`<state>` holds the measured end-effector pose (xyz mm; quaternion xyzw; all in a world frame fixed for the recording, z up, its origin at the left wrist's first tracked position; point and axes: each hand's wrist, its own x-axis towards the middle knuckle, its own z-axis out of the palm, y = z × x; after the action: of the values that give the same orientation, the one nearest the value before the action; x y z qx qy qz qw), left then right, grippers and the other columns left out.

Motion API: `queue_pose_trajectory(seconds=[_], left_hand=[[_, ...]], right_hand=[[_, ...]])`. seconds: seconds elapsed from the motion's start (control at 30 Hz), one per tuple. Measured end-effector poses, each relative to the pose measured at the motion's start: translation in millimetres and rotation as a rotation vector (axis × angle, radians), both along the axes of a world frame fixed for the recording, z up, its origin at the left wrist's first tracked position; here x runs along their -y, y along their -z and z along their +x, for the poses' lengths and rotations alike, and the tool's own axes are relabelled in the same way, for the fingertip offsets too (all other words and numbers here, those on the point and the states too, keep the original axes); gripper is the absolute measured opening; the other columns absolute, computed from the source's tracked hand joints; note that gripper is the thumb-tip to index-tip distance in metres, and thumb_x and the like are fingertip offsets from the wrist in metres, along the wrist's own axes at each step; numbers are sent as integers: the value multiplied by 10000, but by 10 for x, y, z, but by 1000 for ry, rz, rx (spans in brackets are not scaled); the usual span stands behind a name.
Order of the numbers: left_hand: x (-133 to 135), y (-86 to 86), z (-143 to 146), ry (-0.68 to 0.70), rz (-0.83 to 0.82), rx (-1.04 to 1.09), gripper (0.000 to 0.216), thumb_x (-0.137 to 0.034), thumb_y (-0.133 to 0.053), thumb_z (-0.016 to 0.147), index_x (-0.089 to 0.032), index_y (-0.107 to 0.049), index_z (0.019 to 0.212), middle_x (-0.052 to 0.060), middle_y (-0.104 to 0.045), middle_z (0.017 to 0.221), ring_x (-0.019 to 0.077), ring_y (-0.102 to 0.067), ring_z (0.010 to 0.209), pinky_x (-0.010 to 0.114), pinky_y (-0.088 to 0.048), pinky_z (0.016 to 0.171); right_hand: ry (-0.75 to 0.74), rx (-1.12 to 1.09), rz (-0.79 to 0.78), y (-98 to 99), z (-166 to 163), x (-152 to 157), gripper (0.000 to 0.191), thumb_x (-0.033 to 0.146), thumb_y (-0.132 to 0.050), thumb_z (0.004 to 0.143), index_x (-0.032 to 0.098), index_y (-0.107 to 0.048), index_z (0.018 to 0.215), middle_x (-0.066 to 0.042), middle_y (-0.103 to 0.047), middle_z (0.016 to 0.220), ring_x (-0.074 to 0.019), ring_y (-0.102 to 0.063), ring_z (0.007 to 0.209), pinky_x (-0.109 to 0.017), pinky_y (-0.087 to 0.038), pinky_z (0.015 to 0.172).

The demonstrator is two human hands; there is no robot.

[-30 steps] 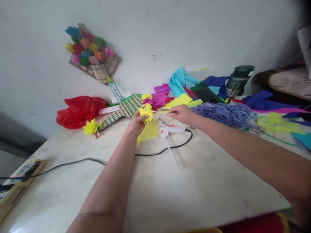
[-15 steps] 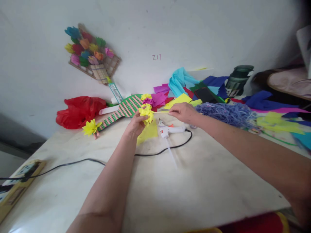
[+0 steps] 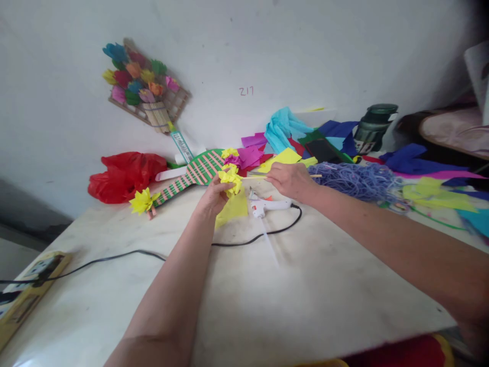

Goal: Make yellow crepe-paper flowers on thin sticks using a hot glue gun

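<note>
My left hand (image 3: pixel 214 196) is closed around a yellow crepe-paper flower (image 3: pixel 230 178), held just above the white table (image 3: pixel 244 295). My right hand (image 3: pixel 288 179) pinches a thin wooden stick (image 3: pixel 252 177) that runs leftward into the flower; its other end pokes out past my fingers to the right. A loose yellow paper sheet (image 3: pixel 233 209) hangs under the flower. Just below my right hand lies a white glue gun (image 3: pixel 267 205) with its black cord (image 3: pixel 252 235).
A finished yellow flower (image 3: pixel 143 200) and a green-pink woven paddle (image 3: pixel 193 175) lie left of my hands, beside a red plastic bag (image 3: pixel 124 173). Coloured paper scraps (image 3: pixel 290 140), a blue string pile (image 3: pixel 353 179) and a dark jar (image 3: pixel 374 127) crowd the back. A power strip (image 3: pixel 26 293) sits far left.
My right hand has slid a little to the right along the stick, so the stick's far end now shows past my fingers. My left hand and the flower have stayed put.
</note>
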<state>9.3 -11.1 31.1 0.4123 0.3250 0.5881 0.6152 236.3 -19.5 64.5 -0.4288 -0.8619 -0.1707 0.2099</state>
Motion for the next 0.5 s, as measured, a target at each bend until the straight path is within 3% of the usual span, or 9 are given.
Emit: queue_pose_trajectory(seconds=[0.23,0.5], left_hand=[[8,-12,8,-10,15,1,709,-21,-659,526,-239,-532,1189,1,-672,941,118,-631,710,231,-533,609],[9,-22,20,-33,29,25,708,-18,-659,509,-243,-543,1170,-2,-668,960,113,-625,720,224,-522,599]], right_hand=[[23,-79,-43,20,-50,29,277,262,-445,893,147,-683,808,-76,-656,875,-154,-541,721,-291,-248,563],[143,-281,-210,49,-140,3,90,237,-612,779,177,-668,741,-34,-674,837,-156,-585,770,-259,-308,601]])
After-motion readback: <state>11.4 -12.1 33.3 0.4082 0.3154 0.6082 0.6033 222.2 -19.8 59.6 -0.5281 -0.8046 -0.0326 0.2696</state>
